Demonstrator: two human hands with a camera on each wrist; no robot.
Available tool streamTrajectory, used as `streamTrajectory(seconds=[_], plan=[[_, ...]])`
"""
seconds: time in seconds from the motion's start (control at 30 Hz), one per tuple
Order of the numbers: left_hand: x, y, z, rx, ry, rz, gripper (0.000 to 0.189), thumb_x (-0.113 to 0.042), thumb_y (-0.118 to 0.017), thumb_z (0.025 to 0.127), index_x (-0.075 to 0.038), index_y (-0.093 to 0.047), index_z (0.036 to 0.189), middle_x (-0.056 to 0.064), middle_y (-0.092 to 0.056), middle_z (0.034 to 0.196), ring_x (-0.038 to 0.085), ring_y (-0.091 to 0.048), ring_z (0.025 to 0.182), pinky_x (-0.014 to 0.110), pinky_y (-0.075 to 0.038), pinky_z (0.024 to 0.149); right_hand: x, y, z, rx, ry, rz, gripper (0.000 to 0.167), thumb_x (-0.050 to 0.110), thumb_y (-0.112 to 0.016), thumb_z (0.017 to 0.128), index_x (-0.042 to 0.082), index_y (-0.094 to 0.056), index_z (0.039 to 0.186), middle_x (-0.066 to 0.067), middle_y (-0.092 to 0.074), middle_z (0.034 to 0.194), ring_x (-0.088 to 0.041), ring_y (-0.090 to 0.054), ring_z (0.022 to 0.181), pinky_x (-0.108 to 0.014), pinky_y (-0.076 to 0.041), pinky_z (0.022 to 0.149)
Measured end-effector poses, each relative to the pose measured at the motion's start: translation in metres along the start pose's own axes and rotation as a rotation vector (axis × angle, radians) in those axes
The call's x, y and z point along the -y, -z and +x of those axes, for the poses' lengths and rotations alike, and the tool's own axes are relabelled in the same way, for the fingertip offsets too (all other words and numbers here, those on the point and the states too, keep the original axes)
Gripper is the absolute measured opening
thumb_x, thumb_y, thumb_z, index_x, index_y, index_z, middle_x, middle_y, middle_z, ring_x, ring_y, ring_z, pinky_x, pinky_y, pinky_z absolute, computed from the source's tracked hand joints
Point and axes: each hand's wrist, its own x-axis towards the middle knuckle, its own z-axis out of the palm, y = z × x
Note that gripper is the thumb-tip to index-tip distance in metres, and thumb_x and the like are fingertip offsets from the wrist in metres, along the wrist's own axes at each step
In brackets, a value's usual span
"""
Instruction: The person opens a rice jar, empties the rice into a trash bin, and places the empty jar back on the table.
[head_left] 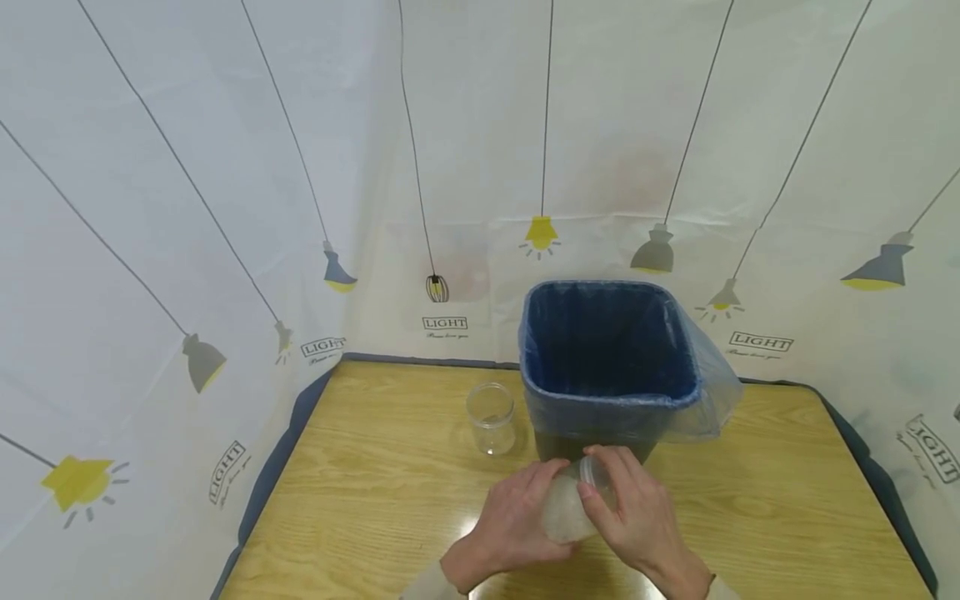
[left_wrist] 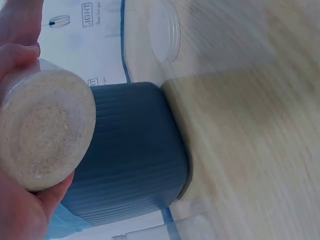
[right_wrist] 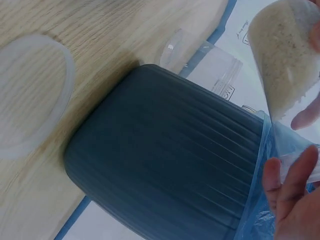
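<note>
Two grips (head_left: 517, 517) (head_left: 637, 510) hold one grain-filled jar (head_left: 564, 512) near one bin (head_left: 592, 421), one lid (left_wrist: 165, 32), one clear jar (head_left: 492, 427).

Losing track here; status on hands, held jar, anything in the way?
Left hand, right hand both gripping grain jar. Jar tilted, off the table. Bin close ahead; empty jar standing left of it.

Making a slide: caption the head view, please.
Left hand and right hand hold a tilted jar by a blue-lined bin, another clear jar nearby.

2 jars (head_left: 562, 512) (head_left: 491, 421); lid (left_wrist: 166, 32), bin (left_wrist: 130, 150) 1 ea.
</note>
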Motion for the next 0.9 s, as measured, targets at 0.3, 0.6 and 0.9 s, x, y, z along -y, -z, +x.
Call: streamTrajectory(seconds=[0.3, 0.6, 0.9], plan=[[0.005, 0.008, 0.001, 0.088, 0.017, -0.132, 0.094, -0.047, -0.092, 0.06, -0.015, -0.055, 0.14, -0.005, -0.068, 0.123, 0.005, -0.063, 0.099, 0.016, -0.05, 0.075, 0.0, -0.002, 0.001, -0.042, 0.098, 0.031, 0.041, 0.041, -0.056, 0.097, 0.006, -0.069, 0.114, -0.005, -0.069, 0.106, -0.022, -0.068, 0.08, -0.037, -0.054, 0.059], [0.012, 0.015, 0.004, 0.176, -0.009, -0.233, 0.091, -0.046, -0.092, 0.063, -0.014, -0.056, 0.14, -0.005, -0.068, 0.125, 0.003, -0.063, 0.098, 0.013, -0.046, 0.079, 0.002, -0.003, 0.001, -0.097, 0.182, 0.009, 0.057, 0.054, -0.042, 0.104, 0.004, -0.07, 0.113, -0.007, -0.068, 0.105, -0.023, -0.068, 0.075, -0.036, -0.053, 0.053], [0.017, 0.018, 0.007, 0.272, 0.007, -0.345, 0.091, -0.043, -0.091, 0.065, -0.015, -0.055, 0.143, -0.004, -0.067, 0.129, 0.001, -0.06, 0.101, 0.016, -0.047, 0.082, -0.001, -0.001, 0.005, -0.138, 0.297, 0.036, 0.059, 0.052, -0.043, 0.104, 0.0, -0.07, 0.111, -0.013, -0.068, 0.102, -0.026, -0.067, 0.077, -0.038, -0.052, 0.055]])
